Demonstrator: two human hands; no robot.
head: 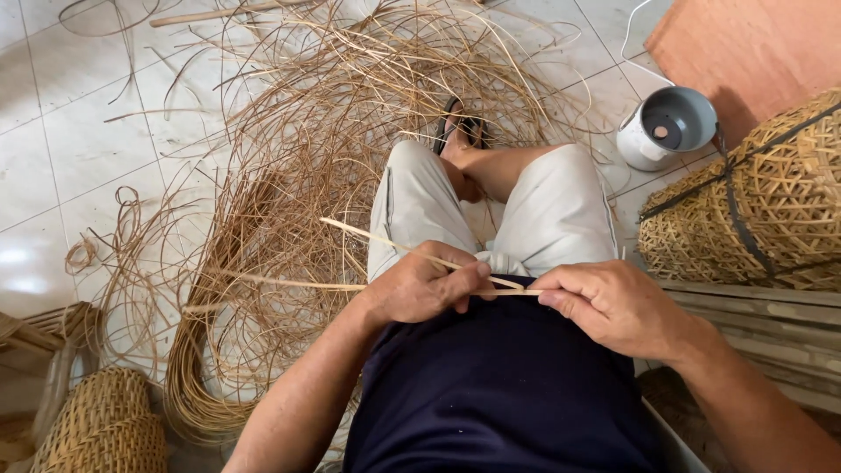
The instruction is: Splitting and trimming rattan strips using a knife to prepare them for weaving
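Both hands, left hand [419,287] and right hand [613,307], pinch rattan strips [385,241].

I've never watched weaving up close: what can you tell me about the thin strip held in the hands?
The strip is pale, slender cane, seemingly split into two strands. The left hand and right hand pinch it above the lap. One strand angles up and left; another runs nearly level toward the loose cane pile.

Two woven baskets [760,197] [105,425], one white pot [666,127] beyond right hand [613,307], two split cane strips [394,245] [289,282] by left hand [420,285]
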